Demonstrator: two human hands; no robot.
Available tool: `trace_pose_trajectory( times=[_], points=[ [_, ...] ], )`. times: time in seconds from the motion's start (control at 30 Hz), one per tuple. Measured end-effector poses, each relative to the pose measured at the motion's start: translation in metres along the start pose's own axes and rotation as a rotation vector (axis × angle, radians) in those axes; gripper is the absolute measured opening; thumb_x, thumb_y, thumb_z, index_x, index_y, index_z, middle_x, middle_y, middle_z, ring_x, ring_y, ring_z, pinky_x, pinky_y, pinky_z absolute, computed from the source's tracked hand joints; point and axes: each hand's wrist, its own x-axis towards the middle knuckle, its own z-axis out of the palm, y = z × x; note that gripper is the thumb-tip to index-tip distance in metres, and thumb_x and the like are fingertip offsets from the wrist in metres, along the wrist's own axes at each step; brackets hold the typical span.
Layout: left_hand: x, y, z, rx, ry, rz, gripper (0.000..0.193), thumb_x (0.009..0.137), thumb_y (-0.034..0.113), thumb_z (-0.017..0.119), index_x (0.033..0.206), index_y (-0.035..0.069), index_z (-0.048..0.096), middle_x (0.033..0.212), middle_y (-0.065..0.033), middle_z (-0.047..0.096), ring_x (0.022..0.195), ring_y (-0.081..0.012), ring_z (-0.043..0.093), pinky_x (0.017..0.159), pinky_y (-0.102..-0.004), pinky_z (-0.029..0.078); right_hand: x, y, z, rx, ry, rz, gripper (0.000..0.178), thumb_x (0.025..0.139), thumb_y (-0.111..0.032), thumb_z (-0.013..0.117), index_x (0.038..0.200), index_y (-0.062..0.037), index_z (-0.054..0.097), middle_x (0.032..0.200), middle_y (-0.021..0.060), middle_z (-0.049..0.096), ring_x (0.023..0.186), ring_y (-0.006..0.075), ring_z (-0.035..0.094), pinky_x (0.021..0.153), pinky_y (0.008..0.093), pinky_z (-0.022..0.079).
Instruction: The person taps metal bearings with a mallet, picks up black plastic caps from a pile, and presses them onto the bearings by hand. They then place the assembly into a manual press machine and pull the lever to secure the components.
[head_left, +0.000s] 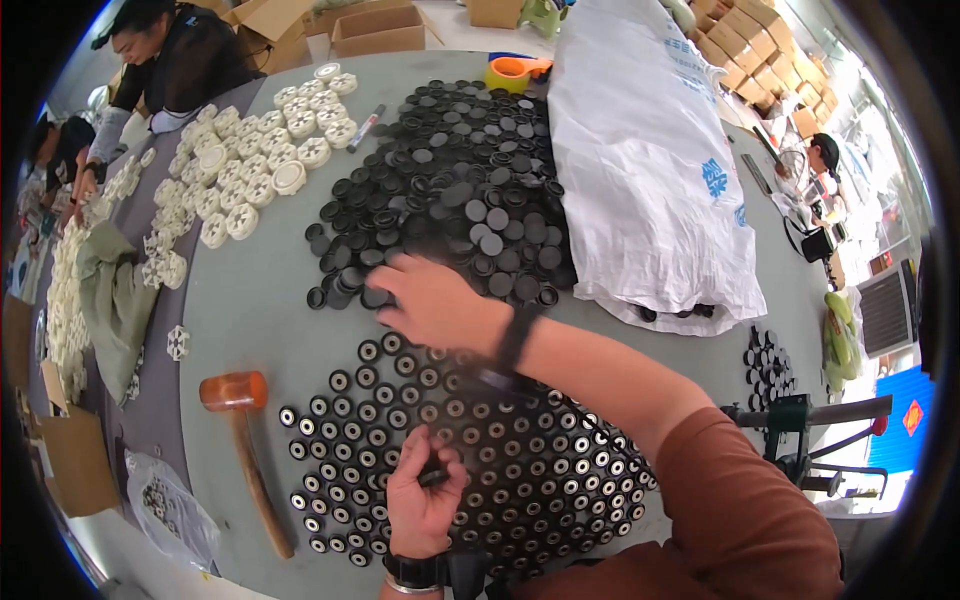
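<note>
My left hand (424, 500) is closed, fingers curled around a small black part (432, 474) mostly hidden by them. It sits over neat rows of black rollers with metal ring centres (345, 495). My right hand (440, 305) reaches across to the near edge of a heap of black round caps (430, 185). Its thumb and fingers are apart, somewhat smeared by motion, with black caps right beside the fingertips. No held thing shows in it.
A wooden-handled mallet (235, 392) lies left of the rollers. White plastic wheels (260, 165), a marker (367, 128) and orange tape dispenser (512, 70) lie farther back. A white sack (650, 190) and green clamp-like tool (790, 440) stand right. Co-workers (185, 55) work at far left.
</note>
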Motion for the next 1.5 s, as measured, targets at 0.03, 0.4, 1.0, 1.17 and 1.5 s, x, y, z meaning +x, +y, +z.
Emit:
trace_pose_trajectory(
  times=[0.03, 0.4, 1.0, 1.17, 1.5],
  points=[
    [-0.003, 0.002, -0.001, 0.006, -0.036, -0.033, 0.015, 0.088, 0.016, 0.056, 0.101, 0.009, 0.056, 0.082, -0.0017, 0.053, 0.073, -0.0158, 0.051, 0.062, -0.0299, 0.05, 0.017, 0.007, 0.016, -0.117, 0.011, -0.104, 0.037, 0.072, -0.019, 0.065, 0.104, -0.0089, 0.053, 0.098, 0.0106, 0.052, 0.096, 0.0306, 0.05, 0.076, 0.0391, 0.044],
    [-0.029, -0.003, -0.027, 0.112, 0.157, -0.052, 0.011, 0.088, 0.015, 0.054, 0.098, 0.01, 0.054, 0.08, -0.0013, 0.05, 0.07, -0.014, 0.046, 0.058, -0.0274, 0.043, 0.027, 0.089, -0.02, 0.252, 0.043, 0.476, 0.043, 0.06, -0.017, 0.077, 0.093, 0.0027, 0.059, 0.079, 0.0133, 0.062, 0.072, 0.0255, 0.061, 0.066, 0.0329, 0.049],
    [-0.032, -0.02, -0.031, 0.139, 0.175, -0.155, 0.012, 0.089, 0.02, 0.055, 0.095, 0.01, 0.057, 0.078, -0.0012, 0.053, 0.069, -0.0143, 0.047, 0.057, -0.0277, 0.045, -0.014, 0.084, -0.071, 0.918, 0.168, 0.915, 0.027, 0.085, -0.011, 0.058, 0.106, 0.0039, 0.05, 0.074, 0.0083, 0.058, 0.051, 0.011, 0.054, 0.042, 0.0251, 0.043],
    [-0.033, -0.022, -0.027, 0.183, 0.189, -0.141, 0.013, 0.089, 0.021, 0.054, 0.095, 0.009, 0.057, 0.078, -0.0008, 0.052, 0.069, -0.0142, 0.047, 0.057, -0.0272, 0.045, -0.031, 0.085, -0.071, 0.694, 0.202, 0.756, 0.022, 0.08, -0.004, 0.059, 0.1, 0.0026, 0.053, 0.075, 0.0082, 0.058, 0.054, 0.0148, 0.057, 0.048, 0.0282, 0.046],
    [-0.03, -0.027, -0.027, 0.181, 0.189, -0.157, 0.014, 0.088, 0.021, 0.054, 0.095, 0.009, 0.056, 0.077, -0.0004, 0.052, 0.068, -0.0134, 0.046, 0.057, -0.0266, 0.044, -0.082, 0.096, -0.07, -0.157, 0.249, 0.174, 0.028, 0.065, 0.009, 0.051, 0.09, -0.0053, 0.055, 0.098, 0.012, 0.057, 0.093, 0.0332, 0.054, 0.076, 0.0384, 0.046]
  ],
)
